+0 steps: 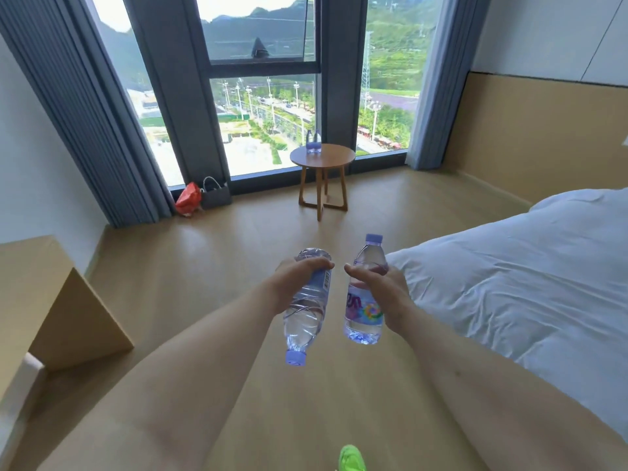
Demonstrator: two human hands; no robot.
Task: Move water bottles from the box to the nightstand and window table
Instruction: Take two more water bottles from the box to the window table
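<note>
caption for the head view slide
Each hand, left hand and right hand, carries a water bottle toward the window table.

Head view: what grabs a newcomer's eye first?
Two water bottles held mid-frame: the left hand grips one bottle cap-down, the right hand holds another upright. Beyond, two more bottles stand on the round window table; a white bed fills the right.

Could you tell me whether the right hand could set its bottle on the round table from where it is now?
Probably not yet: the right hand grips its bottle well short of the round table, though bare floor leaves the way open.
</note>
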